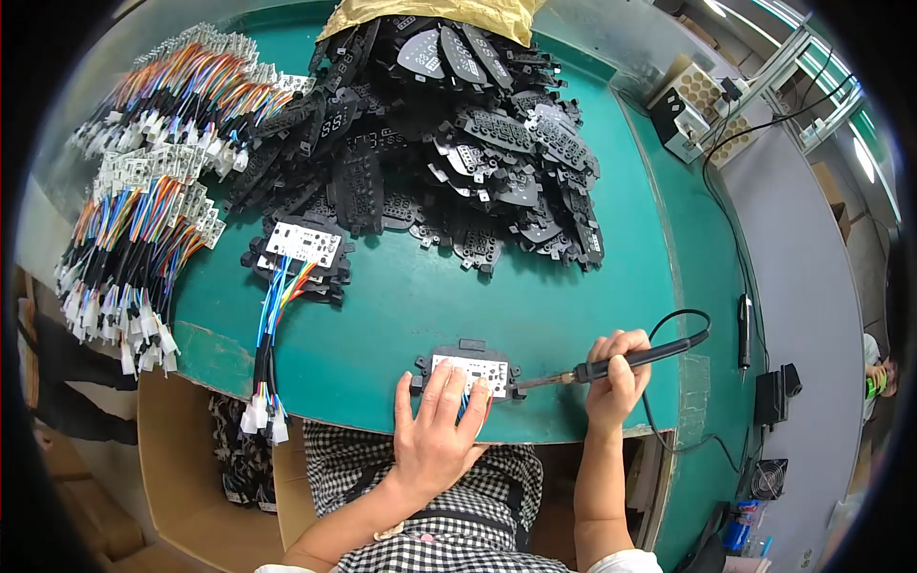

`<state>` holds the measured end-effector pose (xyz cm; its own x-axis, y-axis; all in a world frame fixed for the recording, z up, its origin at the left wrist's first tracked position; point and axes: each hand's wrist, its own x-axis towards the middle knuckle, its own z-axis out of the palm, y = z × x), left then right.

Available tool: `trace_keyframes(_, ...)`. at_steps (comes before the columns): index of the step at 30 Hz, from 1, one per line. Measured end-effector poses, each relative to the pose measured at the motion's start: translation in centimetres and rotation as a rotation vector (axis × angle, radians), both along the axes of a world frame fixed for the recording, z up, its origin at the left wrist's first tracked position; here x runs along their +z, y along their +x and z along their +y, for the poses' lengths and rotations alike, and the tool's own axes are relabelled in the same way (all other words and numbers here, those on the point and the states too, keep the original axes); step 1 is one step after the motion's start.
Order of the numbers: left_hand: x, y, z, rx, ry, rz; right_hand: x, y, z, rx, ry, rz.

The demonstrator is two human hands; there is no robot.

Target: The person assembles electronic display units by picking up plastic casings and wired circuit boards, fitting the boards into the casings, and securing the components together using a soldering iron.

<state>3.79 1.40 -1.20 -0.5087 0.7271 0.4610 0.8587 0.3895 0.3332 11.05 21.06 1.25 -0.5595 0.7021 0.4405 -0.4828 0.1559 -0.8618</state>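
Note:
Near the table's front edge lies a black plastic housing point(472, 345) with a white circuit board point(492, 367) seated on it. My left hand point(441, 420) rests flat over the board, fingers stretched out and pressing it; coloured wires show between the fingers. In my right hand point(617, 374) is a soldering iron point(659, 352), gripped like a pen. Its metal tip reaches the right side of the housing; whether it touches cannot be made out. Farther left, a wired circuit board point(304, 244) lies on stacked black housings point(330, 288), its cable hanging over the edge.
Bundles of wired boards point(143, 220) are heaped at the left. A large pile of black housings point(358, 186) fills the back, beside a yellow bag point(435, 14). The iron's cord point(652, 411) loops at the right, near a pen-like black tool point(744, 331). Cardboard boxes point(181, 468) stand below.

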Motion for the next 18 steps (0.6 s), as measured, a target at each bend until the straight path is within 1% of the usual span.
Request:
trace_keyframes(4, 0.0, -0.1, 0.0, -0.004, 0.006, -0.007, 1.5, -0.5, 0.4, 0.000, -0.020, -0.055)
trace_keyframes(6, 0.1, 0.0, 0.0, -0.010, 0.003, -0.001, 2.2, -0.9, 0.5, 0.025, -0.064, -0.293)
trace_keyframes(7, 0.1, 0.1, 0.0, -0.008, -0.005, -0.007, 2.0, -1.2, 0.5, 0.038, -0.078, -0.318)
trace_keyframes(12, 0.1, 0.0, 0.0, -0.002, -0.013, -0.010, 1.0, -1.8, 0.8, 0.087, -0.070, -0.334)
trace_keyframes(18, 0.2, 0.1, 0.1, 0.003, -0.005, 0.000, 0.7, -1.8, 0.7, 0.064, -0.074, -0.371)
